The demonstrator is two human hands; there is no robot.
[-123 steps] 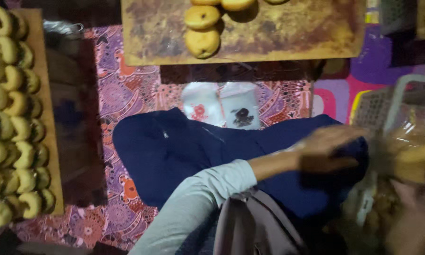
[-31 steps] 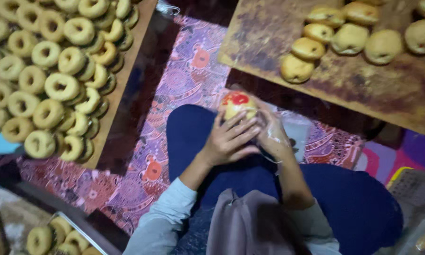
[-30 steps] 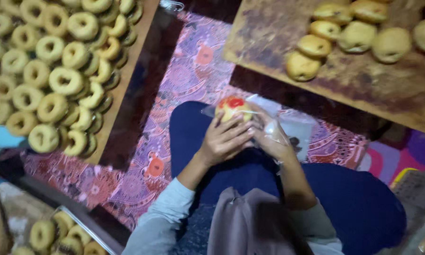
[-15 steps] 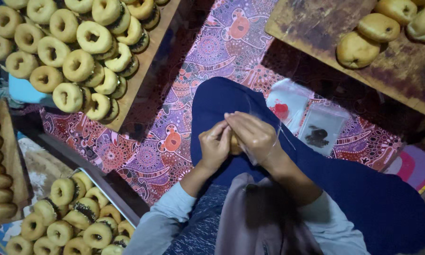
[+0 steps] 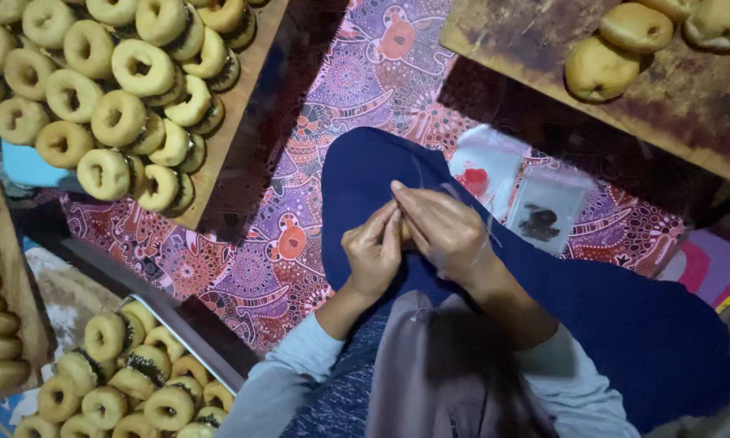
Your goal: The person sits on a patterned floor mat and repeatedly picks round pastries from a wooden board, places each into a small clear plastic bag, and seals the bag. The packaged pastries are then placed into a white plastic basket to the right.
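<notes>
Left hand [image 5: 373, 255] & right hand [image 5: 442, 231]: both pinch clear bag [image 5: 462, 243] over lap. Doughnut tray [image 5: 219, 174] at 10 o'clock. Best done w/ fingertips pinching firmly, slow pull.

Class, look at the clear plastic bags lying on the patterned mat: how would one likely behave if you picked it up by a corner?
Each clear plastic bag lies flat and thin on the patterned mat, so it would probably droop, floppy, from a corner. It looks empty, so likely very light. The glossy film suggests it may slip between fingers.
</notes>
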